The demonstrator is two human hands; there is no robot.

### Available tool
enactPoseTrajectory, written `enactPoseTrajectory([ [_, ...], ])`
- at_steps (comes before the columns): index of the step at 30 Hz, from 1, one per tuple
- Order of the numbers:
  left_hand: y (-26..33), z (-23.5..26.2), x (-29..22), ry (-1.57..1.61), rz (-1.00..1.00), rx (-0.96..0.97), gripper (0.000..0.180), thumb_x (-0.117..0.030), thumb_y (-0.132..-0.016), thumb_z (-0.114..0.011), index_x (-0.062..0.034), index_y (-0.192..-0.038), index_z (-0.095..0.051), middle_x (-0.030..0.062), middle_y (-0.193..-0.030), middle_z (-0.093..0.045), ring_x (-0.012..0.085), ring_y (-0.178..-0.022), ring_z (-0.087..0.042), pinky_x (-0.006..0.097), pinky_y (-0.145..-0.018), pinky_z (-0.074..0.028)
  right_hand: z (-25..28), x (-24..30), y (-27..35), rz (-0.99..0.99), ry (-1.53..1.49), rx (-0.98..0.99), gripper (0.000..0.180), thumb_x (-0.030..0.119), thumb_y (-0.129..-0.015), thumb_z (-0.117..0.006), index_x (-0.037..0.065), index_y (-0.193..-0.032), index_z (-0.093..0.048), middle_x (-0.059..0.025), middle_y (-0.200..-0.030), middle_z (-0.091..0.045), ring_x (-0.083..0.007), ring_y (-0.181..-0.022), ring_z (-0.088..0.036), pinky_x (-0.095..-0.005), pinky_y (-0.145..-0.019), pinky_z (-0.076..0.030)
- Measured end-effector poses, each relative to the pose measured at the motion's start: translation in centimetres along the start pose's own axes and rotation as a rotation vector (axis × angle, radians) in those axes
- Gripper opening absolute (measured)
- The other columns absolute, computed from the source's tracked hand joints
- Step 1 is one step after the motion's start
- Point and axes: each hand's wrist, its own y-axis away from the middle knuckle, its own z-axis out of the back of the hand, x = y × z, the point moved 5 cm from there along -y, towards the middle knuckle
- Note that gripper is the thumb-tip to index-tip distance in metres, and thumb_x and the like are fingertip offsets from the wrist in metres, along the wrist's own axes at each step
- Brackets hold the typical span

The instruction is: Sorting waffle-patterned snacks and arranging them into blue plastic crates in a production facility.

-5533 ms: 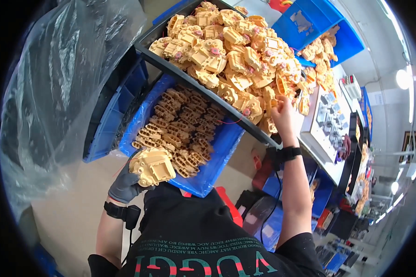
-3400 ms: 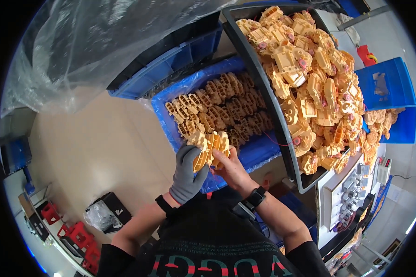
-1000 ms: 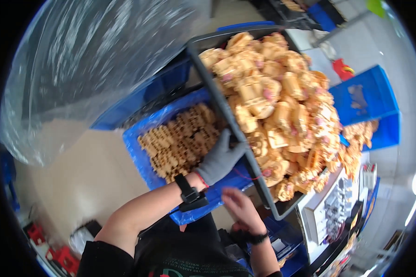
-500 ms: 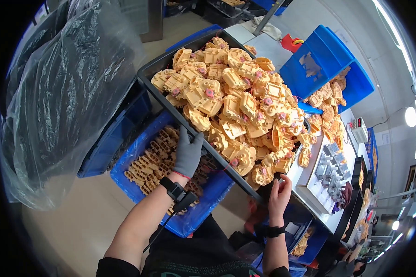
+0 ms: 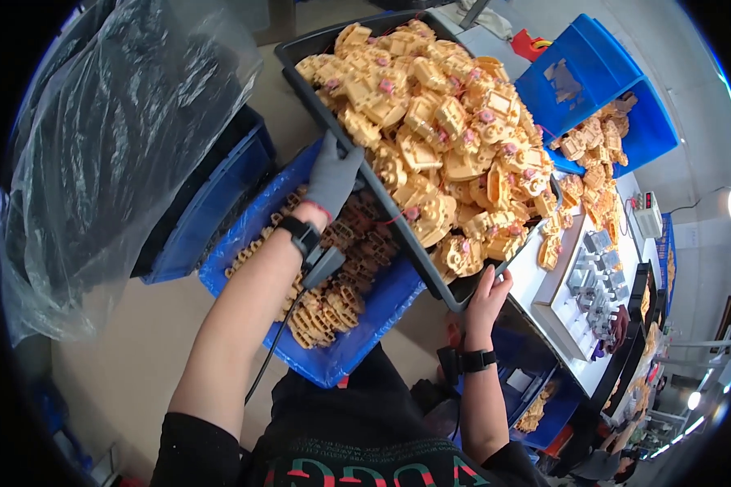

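A black tray [image 5: 421, 261] is heaped with yellow-tan moulded plastic housings [image 5: 430, 130], several with pink round pieces and thin red wires. My left hand [image 5: 333, 177], in a grey glove, grips the tray's near-left rim, with its fingers partly hidden there. My bare right hand [image 5: 484, 304] holds the tray's near right end, thumb and fingers up against the rim. Below the tray stands a blue bin [image 5: 382, 316] with a plastic liner, holding rows of small tan plastic parts [image 5: 333, 312].
Blue crates [image 5: 573, 73] with more tan parts stand at the far right on a white worktop [image 5: 540, 280]. A fixture with metal blocks [image 5: 597, 268] sits there too. Clear plastic sheeting [image 5: 122, 162] hangs over a dark blue bin [image 5: 211, 203] at the left.
The tray has moved farther away, its left end most, uncovering more of the blue bin. My left hand went with it. My right hand has closed in on the tray's near end.
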Motion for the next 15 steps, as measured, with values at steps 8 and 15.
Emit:
enactPoseTrajectory([
  [8, -0.3, 0.9, -0.8, -0.096, -0.043, -0.019, 0.046, -0.015, -0.087, -0.062, -0.0068, -0.128, -0.042, 0.0053, -0.086, -0.06, 0.014, -0.07, -0.06, 0.029, -0.055, -0.053, -0.8, 1.9, 0.8, -0.119, -0.287, 0.099, 0.037, 0.022, -0.1, -0.051, -0.002, -0.124, -0.036, -0.0038, -0.083, -0.056, -0.0077, -0.071, -0.048, -0.0224, -0.06, -0.04],
  [15, 1.1, 0.7, -0.4, 0.079, 0.075, 0.027, 0.053, -0.011, -0.089, -0.061, -0.0146, -0.135, -0.033, 0.0039, -0.089, -0.057, 0.0153, -0.071, -0.061, 0.031, -0.056, -0.056, -0.1, 0.0, -0.4, -0.096, -0.279, 0.079, 0.033, 0.022, -0.098, -0.055, 0.001, -0.12, -0.04, 0.0023, -0.078, -0.05, -0.0043, -0.066, -0.043, -0.0191, -0.055, -0.034],
])
